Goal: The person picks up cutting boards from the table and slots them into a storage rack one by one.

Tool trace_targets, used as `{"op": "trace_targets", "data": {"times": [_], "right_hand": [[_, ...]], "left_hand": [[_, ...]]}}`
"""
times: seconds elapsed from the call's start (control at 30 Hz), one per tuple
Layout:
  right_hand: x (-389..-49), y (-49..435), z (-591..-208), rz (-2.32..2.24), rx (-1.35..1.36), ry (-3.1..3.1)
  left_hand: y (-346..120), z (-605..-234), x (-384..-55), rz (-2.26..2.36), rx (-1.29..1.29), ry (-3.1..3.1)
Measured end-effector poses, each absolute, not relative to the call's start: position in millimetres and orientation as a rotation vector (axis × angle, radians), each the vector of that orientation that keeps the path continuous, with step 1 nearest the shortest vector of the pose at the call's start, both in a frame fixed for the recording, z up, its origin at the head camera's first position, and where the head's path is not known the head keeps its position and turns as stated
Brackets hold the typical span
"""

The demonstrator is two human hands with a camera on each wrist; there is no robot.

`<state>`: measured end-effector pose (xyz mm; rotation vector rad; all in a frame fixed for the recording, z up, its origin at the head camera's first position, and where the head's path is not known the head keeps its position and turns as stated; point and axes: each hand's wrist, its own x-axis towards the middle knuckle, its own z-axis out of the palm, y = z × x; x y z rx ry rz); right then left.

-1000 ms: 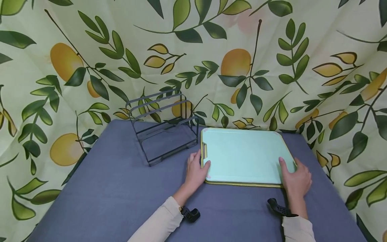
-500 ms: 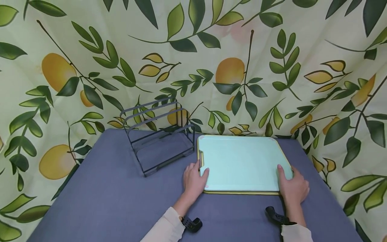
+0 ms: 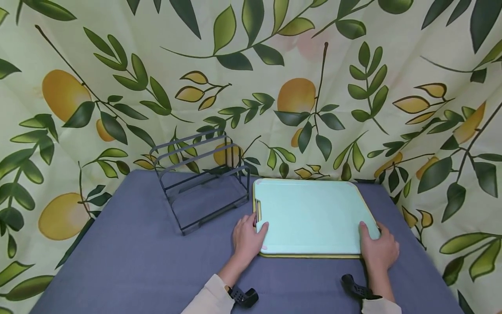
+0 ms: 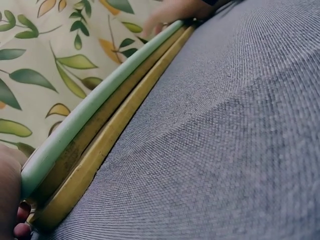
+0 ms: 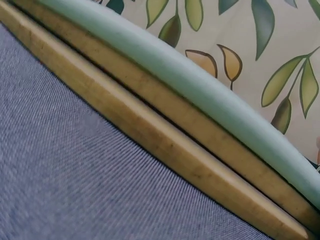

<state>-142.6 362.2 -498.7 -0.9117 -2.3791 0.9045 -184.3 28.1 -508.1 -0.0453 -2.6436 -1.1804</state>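
Note:
A mint green cutting board point(image 3: 310, 218) lies flat on top of a stack, its slot handle at the left end. Beneath it, two layers of wooden board point(image 4: 107, 140) show along the front edge in both wrist views, the lower one against the cloth. My left hand point(image 3: 246, 240) grips the stack's front left corner, thumb on the mint surface and fingers at the side edge. At the right end my right hand point(image 3: 378, 248) holds it the same way, thumb on top. Some fingers of each hand are hidden by the boards.
A black wire rack point(image 3: 200, 222) with several upright hoops stands left of the stack, close to its back left corner. Grey-blue cloth point(image 3: 149, 270) covers the table, and a fruit-and-leaf patterned curtain point(image 3: 251, 144) hangs behind the back edge.
The head view has shifted slightly, so everything sits lower and a little further left. Both hands keep their hold, and the stack stays put beside the rack.

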Motion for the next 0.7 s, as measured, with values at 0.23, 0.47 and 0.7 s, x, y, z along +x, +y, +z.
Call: {"op": "trace_targets", "data": {"times": [0.23, 0.47, 0.7], "right_hand": [[-141.8, 361.0, -501.5, 0.954, -0.919, -2.317], [-142.8, 359.4, -505.2, 0.976, -0.939, -2.317], [-142.6, 360.3, -505.1, 0.973, -0.976, -2.301]], "left_hand": [[29.2, -509.5, -184.3, -1.154, -0.016, -2.651], [27.4, -509.9, -182.4, -1.156, -0.008, -2.653], [27.4, -511.2, -182.3, -1.197, -0.007, -2.672]]}}
